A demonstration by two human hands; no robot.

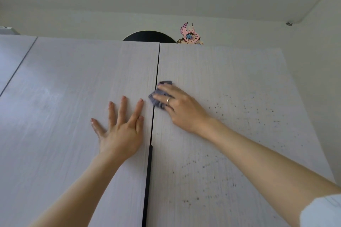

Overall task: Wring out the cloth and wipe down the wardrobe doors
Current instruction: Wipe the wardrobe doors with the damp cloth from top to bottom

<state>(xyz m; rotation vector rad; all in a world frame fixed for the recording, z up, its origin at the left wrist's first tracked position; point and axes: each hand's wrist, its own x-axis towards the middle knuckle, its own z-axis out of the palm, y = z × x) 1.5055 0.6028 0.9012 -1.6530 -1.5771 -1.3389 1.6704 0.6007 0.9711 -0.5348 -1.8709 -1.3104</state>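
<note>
Left hand (120,125) lies flat and open, fingers spread, on the left wardrobe door (64,116), bracing it just beside the dark gap (150,143) between the doors. Across that gap, the cloth (158,96), a small grey-purple wad, sits on the right wardrobe door (230,88) at its inner edge, pressed under the right hand (180,107), whose fingers curl over it. It looks soft, light and limp, likely damp, so it should bunch easily; a palm-down hold with fingers over the top suits it. Dark specks (230,153) dot the door lower right.
</note>
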